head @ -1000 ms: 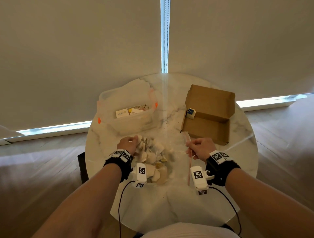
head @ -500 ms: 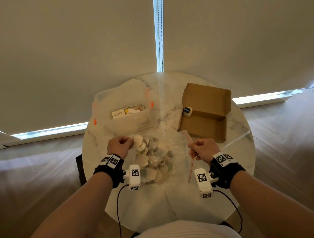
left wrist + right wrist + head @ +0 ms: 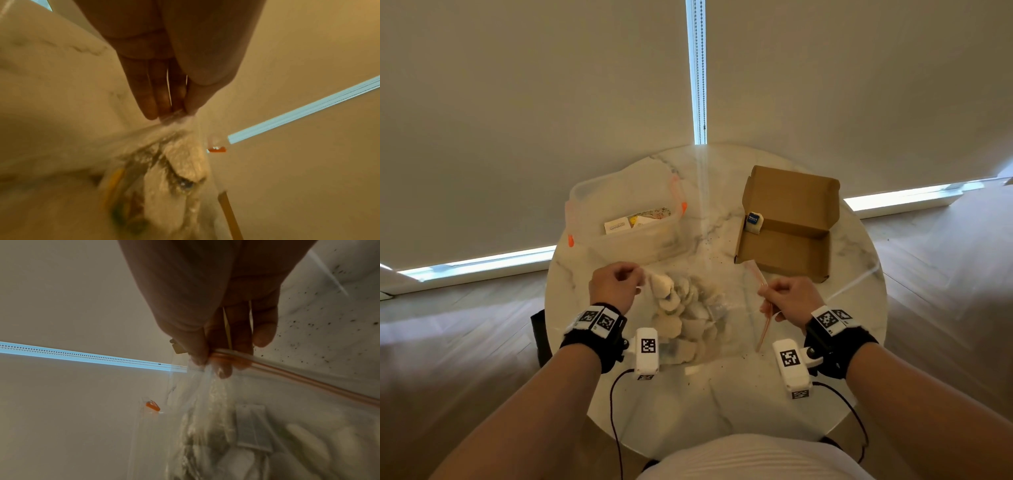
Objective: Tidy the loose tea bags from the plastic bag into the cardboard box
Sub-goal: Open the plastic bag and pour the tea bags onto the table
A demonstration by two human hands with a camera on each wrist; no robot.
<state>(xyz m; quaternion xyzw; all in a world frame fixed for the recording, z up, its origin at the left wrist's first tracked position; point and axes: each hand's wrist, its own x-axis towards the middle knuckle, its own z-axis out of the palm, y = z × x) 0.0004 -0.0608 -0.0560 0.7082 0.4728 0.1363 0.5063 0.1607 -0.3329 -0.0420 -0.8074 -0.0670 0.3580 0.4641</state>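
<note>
A clear plastic bag (image 3: 722, 305) full of pale tea bags (image 3: 681, 308) is stretched between my two hands above the round marble table (image 3: 859, 308). My left hand (image 3: 616, 287) pinches the bag's left corner; the left wrist view shows my fingertips (image 3: 164, 110) closed on the crumpled plastic (image 3: 176, 120). My right hand (image 3: 787, 299) pinches the bag's pink zip strip (image 3: 763, 318), which in the right wrist view runs as an orange band (image 3: 287, 369) past my fingers (image 3: 224, 366). The open brown cardboard box (image 3: 787, 222) sits at the far right with one blue-labelled tea bag (image 3: 754, 221) on its left edge.
A clear plastic tub (image 3: 626, 222) with orange clips holds a few wrapped packets at the far left. Dark tea crumbs (image 3: 709, 246) dot the marble between tub and box. The table stands against a pale roller blind.
My hands have pulled apart, stretching the bag wider. The left hand has moved left and lifted its corner, and the tea bags have spread inside.
</note>
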